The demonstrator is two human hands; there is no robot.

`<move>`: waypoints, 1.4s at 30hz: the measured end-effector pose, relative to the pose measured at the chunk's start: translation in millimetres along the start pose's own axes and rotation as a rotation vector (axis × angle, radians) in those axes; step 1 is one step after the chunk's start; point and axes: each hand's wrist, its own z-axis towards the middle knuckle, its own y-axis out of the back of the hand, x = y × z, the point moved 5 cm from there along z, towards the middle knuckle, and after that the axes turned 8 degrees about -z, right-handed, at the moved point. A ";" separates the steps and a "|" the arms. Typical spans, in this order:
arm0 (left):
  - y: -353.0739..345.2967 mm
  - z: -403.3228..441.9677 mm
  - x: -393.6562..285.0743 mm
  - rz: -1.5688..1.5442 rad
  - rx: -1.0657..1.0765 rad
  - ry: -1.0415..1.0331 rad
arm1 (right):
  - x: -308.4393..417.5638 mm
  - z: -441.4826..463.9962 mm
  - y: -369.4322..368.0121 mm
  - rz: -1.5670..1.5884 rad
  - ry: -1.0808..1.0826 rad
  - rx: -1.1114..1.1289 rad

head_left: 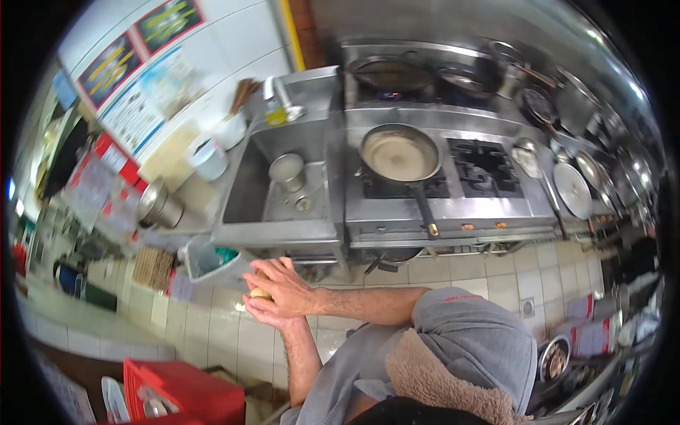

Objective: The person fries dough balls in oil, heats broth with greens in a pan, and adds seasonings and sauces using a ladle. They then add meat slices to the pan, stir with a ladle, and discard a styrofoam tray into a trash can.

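Observation:
My right hand [285, 292] is pressed over my left hand [270, 312], palm towards palm. Between them shows part of a pale yellow lump [260, 292], perhaps dough; the rest is covered by my fingers. Both hands close around it, above the tiled floor, just in front of the sink. On the stove beyond, a frying pan [401, 154] with a pale whitish inside sits over a burner, its dark handle pointing towards me.
The steel sink [234, 205] holds a metal pot [287, 172]. A grey bin [212, 258] stands under its left corner. More pans [393, 73] stand at the back of the stove, with ladles and lids at right. A red container [184, 393] is at lower left.

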 end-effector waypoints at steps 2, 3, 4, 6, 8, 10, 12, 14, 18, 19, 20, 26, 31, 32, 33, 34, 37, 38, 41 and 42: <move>-10.7 8.9 25.8 -0.023 0.026 0.107 | -12.6 4.9 23.0 -0.071 -0.008 -0.108; -15.5 10.9 41.6 -0.028 0.037 0.157 | -20.9 3.6 34.5 -0.091 -0.029 -0.127; -19.9 10.5 56.2 -0.038 0.042 0.213 | -29.6 0.4 46.9 -0.112 -0.054 -0.147; -31.0 3.2 87.7 -0.067 0.051 0.319 | -44.0 -10.0 73.3 -0.220 -0.079 -0.219; -43.9 -9.4 119.9 -0.136 0.045 0.399 | -53.6 -21.5 108.8 -0.234 -0.100 -0.318; -48.9 -21.8 153.3 -0.211 0.026 0.437 | -70.1 -35.2 142.4 -0.266 -0.112 -0.340; -34.9 -19.4 179.6 0.090 0.120 0.503 | -92.0 -51.8 188.1 -0.296 -0.137 -0.383; -24.0 -17.8 211.6 0.038 0.120 0.508 | -116.5 -67.1 260.9 -0.433 -0.159 -0.445; -43.1 -47.8 286.4 -0.056 0.122 0.626 | -210.6 -131.8 426.1 -0.420 -0.283 -0.827; -46.3 -52.4 303.9 -0.061 0.134 0.617 | -247.6 -158.7 460.8 -0.274 -0.465 -0.900; -48.4 -56.7 318.5 -0.059 0.144 0.611 | -295.8 -189.9 491.7 -0.067 -0.564 -0.971; -60.1 -73.6 397.0 -0.052 0.122 0.585 | -421.3 -320.1 680.2 -0.297 -0.942 -0.996; -64.6 -72.6 442.0 -0.049 0.090 0.585 | -488.5 -375.9 783.3 -0.618 -1.086 -0.977; -66.2 -69.7 447.6 -0.041 0.091 0.582 | -491.8 -377.7 799.0 -0.737 -1.093 -0.926; -68.8 -66.4 451.7 -0.042 0.103 0.580 | -496.6 -380.2 810.4 -0.854 -1.101 -0.872; -71.1 -63.1 455.0 -0.044 0.114 0.579 | -507.3 -386.1 821.7 -0.847 -1.110 -0.873; -77.8 -51.3 459.3 -0.051 0.219 0.541 | -532.1 -401.8 855.3 -0.930 -1.327 -0.753; -78.9 -48.2 458.7 -0.041 0.252 0.502 | -538.3 -403.7 866.3 -0.940 -1.315 -0.738; -75.5 -46.3 454.6 -0.058 0.218 0.389 | -582.9 -419.0 902.8 -0.963 -1.379 -0.655; -75.9 -51.2 452.5 -0.063 0.227 0.348 | -600.9 -423.9 914.0 -1.011 -1.374 -0.583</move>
